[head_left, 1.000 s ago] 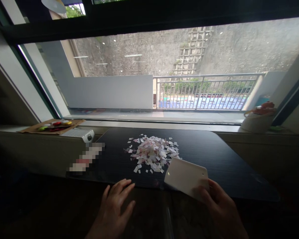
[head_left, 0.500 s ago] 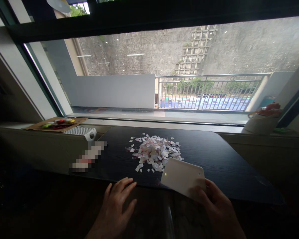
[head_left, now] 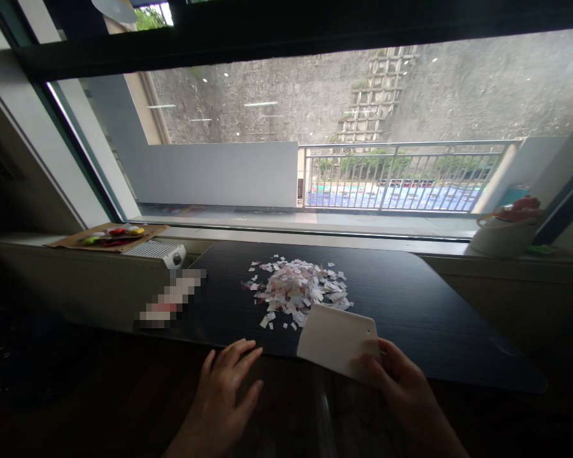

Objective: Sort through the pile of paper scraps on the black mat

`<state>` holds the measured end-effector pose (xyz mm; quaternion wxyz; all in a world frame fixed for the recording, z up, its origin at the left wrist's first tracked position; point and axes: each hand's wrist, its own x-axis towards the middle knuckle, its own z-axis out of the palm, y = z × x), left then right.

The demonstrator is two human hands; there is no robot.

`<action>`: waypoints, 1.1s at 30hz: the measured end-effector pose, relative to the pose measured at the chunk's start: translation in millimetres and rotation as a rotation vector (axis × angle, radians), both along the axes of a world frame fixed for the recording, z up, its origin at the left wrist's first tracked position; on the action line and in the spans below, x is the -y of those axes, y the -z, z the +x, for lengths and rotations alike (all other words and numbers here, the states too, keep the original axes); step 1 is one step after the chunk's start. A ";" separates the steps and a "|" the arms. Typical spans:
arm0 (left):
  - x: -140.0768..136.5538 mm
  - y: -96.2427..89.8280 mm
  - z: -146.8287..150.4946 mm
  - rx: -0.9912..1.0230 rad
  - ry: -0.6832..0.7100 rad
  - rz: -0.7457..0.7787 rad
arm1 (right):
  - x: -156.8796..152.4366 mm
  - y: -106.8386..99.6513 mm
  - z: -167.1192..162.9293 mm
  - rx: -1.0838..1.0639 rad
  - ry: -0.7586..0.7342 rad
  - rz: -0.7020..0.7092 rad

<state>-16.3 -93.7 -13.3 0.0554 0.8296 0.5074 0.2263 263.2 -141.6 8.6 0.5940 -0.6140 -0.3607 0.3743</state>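
Note:
A pale, flat scraper (head_left: 337, 340) with a small hole near one corner is gripped at its right end by my right hand (head_left: 401, 378). Its left edge reaches over the front part of the dark table (head_left: 391, 280), just in front of a heap of small white and pinkish paper scraps (head_left: 296, 286). My left hand (head_left: 229, 388) hovers at the table's front edge with fingers spread and nothing in it. It is apart from both the scraper and the paper.
A pixelated strip (head_left: 172, 302) lies at the table's left. On the ledge are a cardboard sheet (head_left: 62, 238) bearing colourful items and a white slatted appliance (head_left: 165, 254). At the right stands a pale pitcher-like container (head_left: 499, 238). A large window (head_left: 267, 172) runs behind the table.
My right hand has shifted the scraper slightly to the left, closer beneath the paper heap. My left hand has stayed nearly still.

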 end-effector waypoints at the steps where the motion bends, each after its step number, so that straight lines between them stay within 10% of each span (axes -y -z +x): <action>1: -0.4 2.9 -0.6 0.007 -0.001 0.005 | 0.5 -0.4 0.7 -0.002 0.007 -0.001; 11: -4.3 26.9 -4.2 0.053 -0.007 0.082 | 2.8 1.4 -5.0 0.017 0.029 0.015; 33: -11.9 -0.7 -9.7 0.092 -0.016 0.044 | -38.1 -9.2 17.9 0.156 0.028 0.201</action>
